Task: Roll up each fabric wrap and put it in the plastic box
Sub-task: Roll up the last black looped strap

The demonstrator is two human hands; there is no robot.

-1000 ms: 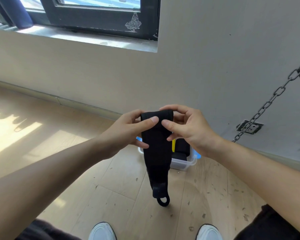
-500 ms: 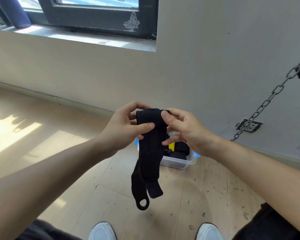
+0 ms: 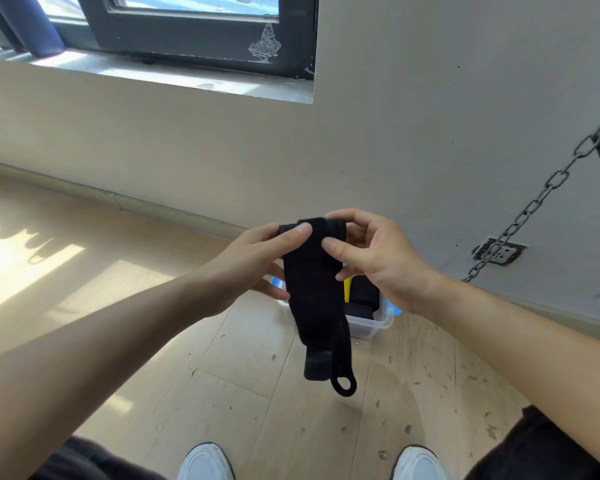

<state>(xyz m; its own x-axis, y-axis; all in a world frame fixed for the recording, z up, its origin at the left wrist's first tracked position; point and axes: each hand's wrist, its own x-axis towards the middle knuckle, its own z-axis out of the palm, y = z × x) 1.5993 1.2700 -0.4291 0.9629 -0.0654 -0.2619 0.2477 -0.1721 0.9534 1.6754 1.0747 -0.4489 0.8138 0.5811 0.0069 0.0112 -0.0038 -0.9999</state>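
Observation:
A black fabric wrap [image 3: 314,296] hangs in the air in front of me, its top end rolled into a short coil and its tail dangling down to a thumb loop. My left hand [image 3: 253,261] pinches the coil's left side, thumb on the front. My right hand [image 3: 374,258] pinches its right side with thumb and fingers. Behind the wrap, on the floor by the wall, stands the clear plastic box [image 3: 378,325], mostly hidden; black rolls and something yellow show inside it.
A metal chain [image 3: 534,206] slants down at the right in front of a wall socket [image 3: 499,251]. The wall and skirting run close behind the box. A window sill is above left. My two white shoes [image 3: 205,462] stand on the wooden floor.
The hanging tail has swung from left back to the right and its free length has changed little. Both hands have stayed on the coil at the top, turning it.

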